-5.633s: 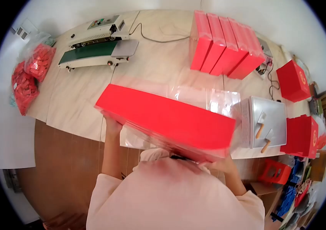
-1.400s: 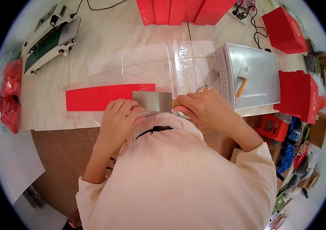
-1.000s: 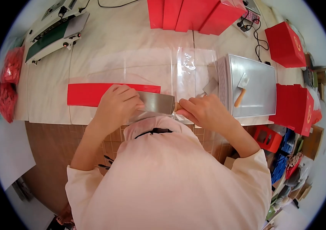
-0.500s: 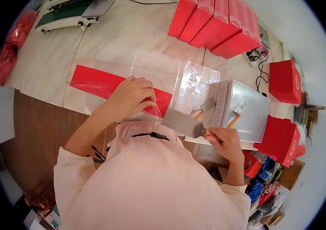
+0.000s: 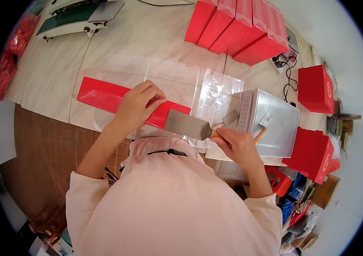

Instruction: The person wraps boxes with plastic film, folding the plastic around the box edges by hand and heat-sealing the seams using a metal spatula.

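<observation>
A long red box [image 5: 104,94] lies on the table in front of me, with clear plastic film [image 5: 177,81] around it and spread beyond it. My left hand [image 5: 141,100] is over the middle of the box, its fingertips pinched together on the film. In my right hand [image 5: 237,145] is the wooden handle of a scraper [image 5: 188,124]. The scraper's wide metal blade lies flat against the right end of the box. To the right stands a metal hot plate [image 5: 277,123], with a second scraper [image 5: 266,119] resting on its top.
Several film-wrapped red boxes [image 5: 241,32] stand in a row at the back. Two red boxes [image 5: 316,88] [image 5: 309,153] are at the far right, by a black cable [image 5: 291,81]. A small conveyor machine [image 5: 77,21] sits back left, near red bags [image 5: 13,47].
The scraper has moved left and down onto the end of the box, my right hand moving with it. My left hand has shifted slightly left and up along the box.
</observation>
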### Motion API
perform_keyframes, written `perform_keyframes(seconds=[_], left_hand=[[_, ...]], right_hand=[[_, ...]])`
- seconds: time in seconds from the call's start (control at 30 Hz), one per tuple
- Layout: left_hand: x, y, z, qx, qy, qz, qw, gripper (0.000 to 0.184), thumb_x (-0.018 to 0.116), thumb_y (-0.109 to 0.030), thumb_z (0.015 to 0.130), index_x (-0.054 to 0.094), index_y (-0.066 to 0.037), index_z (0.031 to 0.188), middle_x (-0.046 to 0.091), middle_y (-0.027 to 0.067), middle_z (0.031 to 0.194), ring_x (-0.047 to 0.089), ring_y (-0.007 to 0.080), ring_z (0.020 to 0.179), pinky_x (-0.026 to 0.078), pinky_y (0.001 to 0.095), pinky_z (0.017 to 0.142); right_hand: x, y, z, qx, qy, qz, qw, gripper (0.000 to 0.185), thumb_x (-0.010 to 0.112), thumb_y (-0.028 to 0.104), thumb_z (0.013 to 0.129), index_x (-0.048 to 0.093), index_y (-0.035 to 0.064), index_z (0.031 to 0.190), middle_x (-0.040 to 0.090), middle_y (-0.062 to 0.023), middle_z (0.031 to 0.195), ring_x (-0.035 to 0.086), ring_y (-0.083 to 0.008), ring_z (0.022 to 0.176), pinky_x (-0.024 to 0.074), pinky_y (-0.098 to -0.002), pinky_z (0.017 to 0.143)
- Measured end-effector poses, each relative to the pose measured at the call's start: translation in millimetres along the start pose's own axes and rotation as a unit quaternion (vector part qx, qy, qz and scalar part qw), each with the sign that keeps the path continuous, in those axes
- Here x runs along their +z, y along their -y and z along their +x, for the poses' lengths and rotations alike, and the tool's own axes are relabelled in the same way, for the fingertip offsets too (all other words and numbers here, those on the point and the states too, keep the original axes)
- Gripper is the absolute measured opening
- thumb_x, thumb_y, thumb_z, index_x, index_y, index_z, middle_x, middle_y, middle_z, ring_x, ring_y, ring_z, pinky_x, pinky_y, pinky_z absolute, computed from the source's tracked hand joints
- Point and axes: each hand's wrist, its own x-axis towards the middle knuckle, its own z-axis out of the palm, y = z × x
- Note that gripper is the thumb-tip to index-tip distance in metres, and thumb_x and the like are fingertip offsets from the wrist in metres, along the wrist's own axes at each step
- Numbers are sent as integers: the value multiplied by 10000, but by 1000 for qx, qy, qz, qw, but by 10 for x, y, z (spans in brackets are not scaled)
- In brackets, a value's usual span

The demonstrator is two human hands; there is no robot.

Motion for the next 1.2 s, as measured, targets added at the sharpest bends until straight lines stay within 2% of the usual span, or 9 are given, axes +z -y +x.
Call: perform_keyframes(seconds=[0.2,0.3,0.5,0.73,0.87,1.0,1.07,1.17,1.2], left_hand=[[-34,-207,204,151,-69,97,981,244,748,-120,758,649,-74,976,609,34,994,572,241,952,466,371,851],[-4,-236,311,174,-20,131,976,302,750,-183,741,647,-98,1011,602,24,1033,549,246,1013,397,408,954],[-71,-114,321,257,110,222,934,177,719,-175,730,651,-109,879,611,1,911,562,199,978,385,407,944],[-37,-125,119,335,82,214,914,90,668,-92,747,650,-117,831,610,-11,871,578,168,930,405,415,884],[-250,-115,85,253,2,206,945,107,671,-77,780,656,-93,886,628,12,913,577,207,956,415,390,882],[-655,330,-297,69,-202,116,970,115,570,-45,919,646,-20,1003,621,127,999,566,263,1019,434,369,895],[-746,757,-612,-29,-333,-59,941,278,463,-211,1015,570,7,1149,595,103,1116,544,215,1056,410,350,969],[-991,921,-798,-86,-438,8,895,346,415,-257,1024,516,4,1226,568,114,1195,518,209,1129,352,358,1028],[-1084,1006,-802,-105,-458,15,882,340,404,-244,1024,499,3,1238,562,115,1207,512,218,1140,346,357,1035]], right_hand=[[-2,-38,118,0,-10,-28,1000,228,676,278,871,623,62,825,578,-52,629,557,-252,516,400,-362,444],[-12,-35,177,2,-11,-23,1000,249,653,309,887,621,71,821,581,-46,628,553,-262,511,396,-367,440],[4,-48,212,0,-15,-19,1000,274,623,333,906,611,82,795,580,-47,620,552,-276,513,395,-377,443],[-6,-64,162,24,-6,-7,1000,286,627,341,902,629,81,785,586,-59,606,559,-280,523,411,-373,469],[-297,-248,-59,116,53,99,987,298,636,341,902,672,51,841,604,-95,617,554,-308,537,425,-357,502],[-676,-496,-715,322,-71,181,926,234,599,224,937,679,5,920,541,-32,644,456,-82,595,394,-270,534],[-748,-809,-1041,420,-166,133,882,287,551,247,962,670,4,866,508,-20,613,420,-55,570,347,-238,515],[-371,-1770,-1797,521,-310,23,795,413,495,386,969,643,5,911,599,-109,667,579,-222,617,432,-350,589],[-152,-2141,-2022,549,-332,-17,767,458,452,411,974,626,-12,960,653,-196,805,623,-371,770,461,-442,694]])
